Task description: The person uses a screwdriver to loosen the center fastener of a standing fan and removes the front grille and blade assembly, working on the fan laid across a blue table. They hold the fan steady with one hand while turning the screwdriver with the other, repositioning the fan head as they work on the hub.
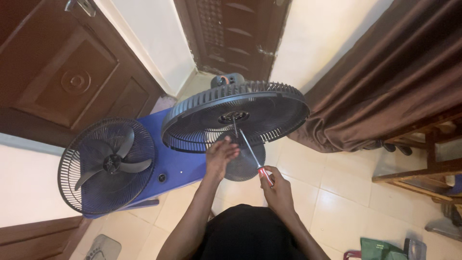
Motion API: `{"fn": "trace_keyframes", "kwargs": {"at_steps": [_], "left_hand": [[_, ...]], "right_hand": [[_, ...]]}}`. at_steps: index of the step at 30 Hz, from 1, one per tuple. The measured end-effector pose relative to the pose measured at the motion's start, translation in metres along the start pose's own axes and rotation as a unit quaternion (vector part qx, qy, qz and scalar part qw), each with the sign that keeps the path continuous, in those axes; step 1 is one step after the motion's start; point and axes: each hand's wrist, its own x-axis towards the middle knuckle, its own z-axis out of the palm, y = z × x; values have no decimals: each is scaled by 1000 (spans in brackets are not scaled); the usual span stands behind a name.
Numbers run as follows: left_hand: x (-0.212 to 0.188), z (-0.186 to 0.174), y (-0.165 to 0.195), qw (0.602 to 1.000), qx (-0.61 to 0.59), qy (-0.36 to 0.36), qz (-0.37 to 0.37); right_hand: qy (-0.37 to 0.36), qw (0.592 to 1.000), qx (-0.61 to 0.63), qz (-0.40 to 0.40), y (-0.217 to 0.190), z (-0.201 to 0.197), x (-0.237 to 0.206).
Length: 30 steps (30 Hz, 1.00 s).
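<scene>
The right hand [277, 187] clenches a red-handled screwdriver [252, 154], its tip at the fan grille [236, 113] hub. The left hand [220, 153], fingers loose, touches the grille's underside

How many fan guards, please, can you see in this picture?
2. One black rear guard sits on the fan's motor at centre, beside the left hand. One guard with blades leans against the blue panel at left. Others may be hidden.

The fan guard [236, 115] sits in the middle of the floor [346, 192]. Left of the guard stands a second fan [107, 164], against a panel [168, 159] that runs behind the guard's left edge. Behind the guard is a door [231, 33]; right of it hang curtains [385, 77], with a wooden chair [423, 154] further right. A screwdriver [250, 151] reaches into the guard's centre from the near side.
</scene>
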Motion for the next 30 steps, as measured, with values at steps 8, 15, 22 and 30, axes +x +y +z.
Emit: {"fn": "trace_keyframes", "kwargs": {"at_steps": [8, 15, 22, 30], "left_hand": [[-66, -8, 84, 837, 155, 57, 523], [-115, -4, 168, 642, 341, 135, 673], [-108, -11, 170, 666, 369, 113, 638], [-94, -20, 162, 673, 407, 96, 610]], "right_hand": [[0, 1000, -1, -21, 11, 26, 26], [-12, 998, 55, 23, -1, 40, 29], [-15, 997, 68, 33, -3, 45, 31], [-13, 996, 69, 57, -2, 51, 31]]}}
